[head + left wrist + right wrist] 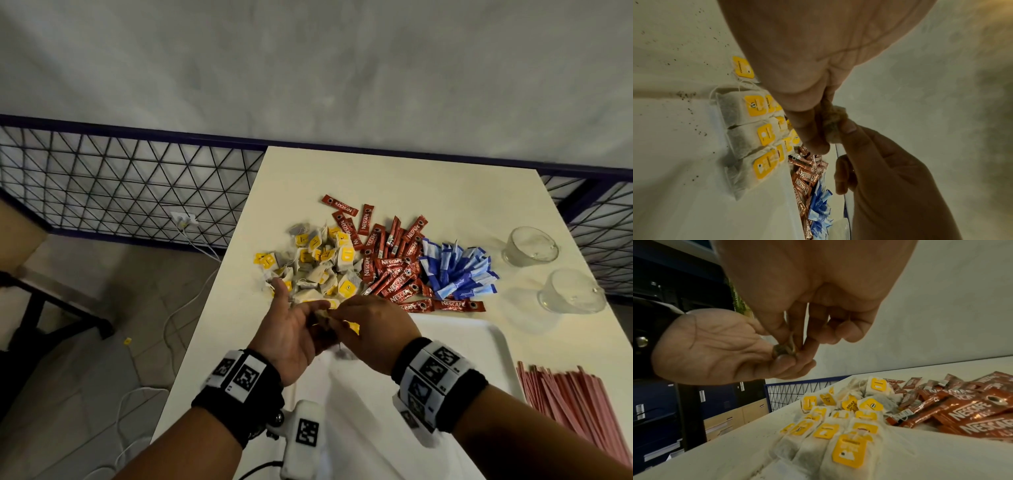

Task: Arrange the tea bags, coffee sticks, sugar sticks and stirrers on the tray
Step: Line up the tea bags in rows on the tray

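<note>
While both hands meet above the near edge of the tea bag heap, a single tea bag is caught between them, over the far left corner of the tray. The left hand is palm up, w/ its fingers only lightly bent; its thumb tip presses the crumpled bag against the fingers. The right hand comes from above, fingers curled down, and pinches the same bag betw. thumb and first fingers; a yellow tag shows just beside its knuckles.

Going left to right on the white table: the tea bags, white w/ yellow tags, lie in a loose heap at the left, just far of the hands. Touching this heap on its right side are the red coffee sticks, piled in many directions, a few apart at the far side. Next, touching the red pile, are the blue and white sugar sticks, fanned out. Well to the right stand two clear glass cups, one far and one nearer, near the right table edge. The tray, white, lies near the person, under the wrists. To the right of the tray, at the near right corner, the pink stirrers lie in a bundle approx. parallel.

Dark crumbs are scattered on the table left of the tea bags, in the left wrist view.
</note>
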Demonstrator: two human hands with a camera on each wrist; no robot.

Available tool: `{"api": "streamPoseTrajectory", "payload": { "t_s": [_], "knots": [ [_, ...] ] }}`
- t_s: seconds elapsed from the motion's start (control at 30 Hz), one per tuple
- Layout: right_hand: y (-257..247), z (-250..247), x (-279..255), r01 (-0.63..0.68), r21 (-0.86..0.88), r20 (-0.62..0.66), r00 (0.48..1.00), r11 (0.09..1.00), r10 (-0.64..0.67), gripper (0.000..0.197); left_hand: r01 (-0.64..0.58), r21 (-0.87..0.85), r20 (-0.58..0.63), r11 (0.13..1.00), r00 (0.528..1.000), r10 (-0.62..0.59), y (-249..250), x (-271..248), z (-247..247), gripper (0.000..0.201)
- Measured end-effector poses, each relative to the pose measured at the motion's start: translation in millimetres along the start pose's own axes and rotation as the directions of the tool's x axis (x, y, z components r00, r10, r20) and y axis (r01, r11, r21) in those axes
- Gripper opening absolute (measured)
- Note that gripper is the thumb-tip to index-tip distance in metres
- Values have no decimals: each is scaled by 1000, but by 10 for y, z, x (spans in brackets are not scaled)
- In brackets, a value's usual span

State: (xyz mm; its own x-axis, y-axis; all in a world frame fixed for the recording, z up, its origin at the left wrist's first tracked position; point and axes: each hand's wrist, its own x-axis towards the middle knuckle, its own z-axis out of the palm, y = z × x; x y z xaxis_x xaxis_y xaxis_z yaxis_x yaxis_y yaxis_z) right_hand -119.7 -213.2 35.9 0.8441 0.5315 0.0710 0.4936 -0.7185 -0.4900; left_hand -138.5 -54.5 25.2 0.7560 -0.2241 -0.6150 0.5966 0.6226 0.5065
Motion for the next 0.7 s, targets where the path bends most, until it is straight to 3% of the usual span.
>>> {"api": "streamPoseTrajectory", "payload": {
  "t_s": [0.13,0.17,0.2,0.23,0.27,0.3,0.33,0.37,0.4,0.47,0.53,0.57,0.63,0.7],
  "knots": [
    [30,-42,35,-215,163,-37,974,963,224,18,-58,87,-51,994,997,63,-32,-16,44,83],
    [35,-63,44,-266,208,-44,959,941,280,16,-126,201,-103,971,983,149,-51,-23,52,68],
    [32,-86,50,-303,244,-45,945,921,323,15,-221,388,-140,895,945,294,-71,-17,41,48],
    [27,-101,54,-325,270,-46,936,906,349,16,-316,620,-108,718,872,477,-82,-24,23,31],
    [15,-110,58,-336,293,-48,930,895,364,16,-382,806,15,452,777,630,-94,-38,-2,27],
    [-1,-114,66,-342,316,-47,926,885,374,16,-416,896,194,156,682,705,-110,-42,-15,35],
    [-23,-115,76,-347,333,-42,923,877,382,14,-417,905,345,-77,617,707,-131,-39,-14,42],
    [-40,-111,90,-348,341,-38,923,873,383,12,-389,896,421,-215,589,690,-142,-42,2,46],
    [-58,-106,103,-345,348,-35,924,871,380,11,-350,894,443,-281,588,677,-142,-57,35,47],
    [-100,-109,116,-330,368,-24,931,869,364,12,-253,910,414,-329,611,675,-117,-49,53,42],
    [-111,-117,108,-309,404,-33,936,861,352,10,-264,906,423,-331,596,683,-73,-24,23,32],
    [-93,-121,93,-305,431,-42,933,849,356,9,-289,912,410,-292,612,676,-46,-27,15,28],
    [-42,-117,69,-307,471,-27,932,827,361,17,-329,937,327,-118,707,626,5,-44,9,19],
    [5,-95,69,-335,426,51,937,841,347,18,-359,919,232,165,829,509,40,-44,-8,12]
  ]
}}
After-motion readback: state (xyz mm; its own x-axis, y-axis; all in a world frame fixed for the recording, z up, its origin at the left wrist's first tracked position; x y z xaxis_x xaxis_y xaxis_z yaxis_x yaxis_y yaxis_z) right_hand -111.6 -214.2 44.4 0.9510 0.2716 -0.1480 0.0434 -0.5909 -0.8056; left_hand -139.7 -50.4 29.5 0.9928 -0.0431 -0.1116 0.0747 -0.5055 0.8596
